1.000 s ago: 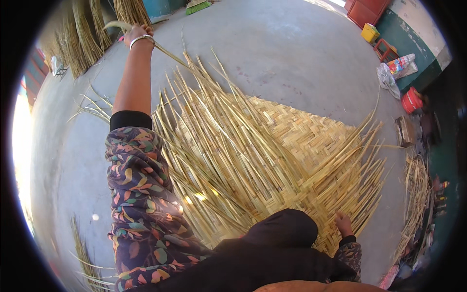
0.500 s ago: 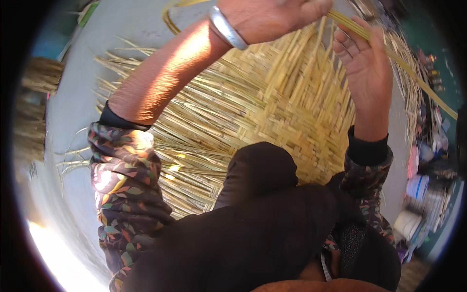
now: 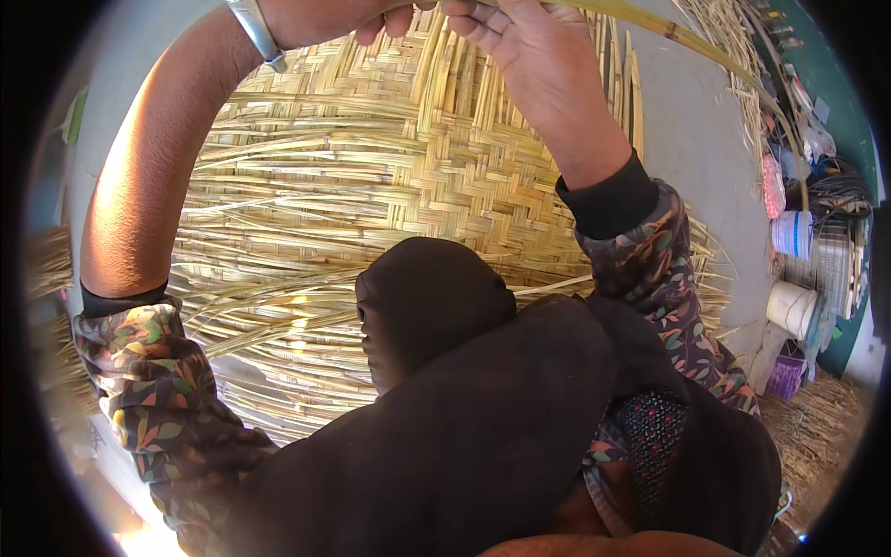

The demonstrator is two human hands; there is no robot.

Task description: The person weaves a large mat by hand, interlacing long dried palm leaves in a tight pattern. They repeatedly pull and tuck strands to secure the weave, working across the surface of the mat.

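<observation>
A large mat (image 3: 455, 176) woven from split cane strips lies on the floor before me, with loose ends fanning out to the left and far side. Above its far part, my left hand (image 3: 325, 19), with a silver bangle at the wrist, is closed at the upper edge of the picture, partly cut off. My right hand (image 3: 548, 65) is close beside it, fingers curled, palm turned up toward me. A long yellow-green cane strip (image 3: 687, 37) runs from the hands out to the right and bends down. The hands' grip on it is partly out of the picture.
My dark-covered knee (image 3: 436, 297) rests over the near part of the mat. On the right lie loose strips (image 3: 742, 102), a white spool (image 3: 792, 308), a white-and-blue container (image 3: 792, 232), a purple basket (image 3: 786, 373) and a coil of dark cable (image 3: 840, 190). Brushy bundles (image 3: 51, 260) stand at far left.
Both hands have moved left and up in the picture, and the right hand has come in closer to the left. The view has shifted, showing more of the mat's near weave.
</observation>
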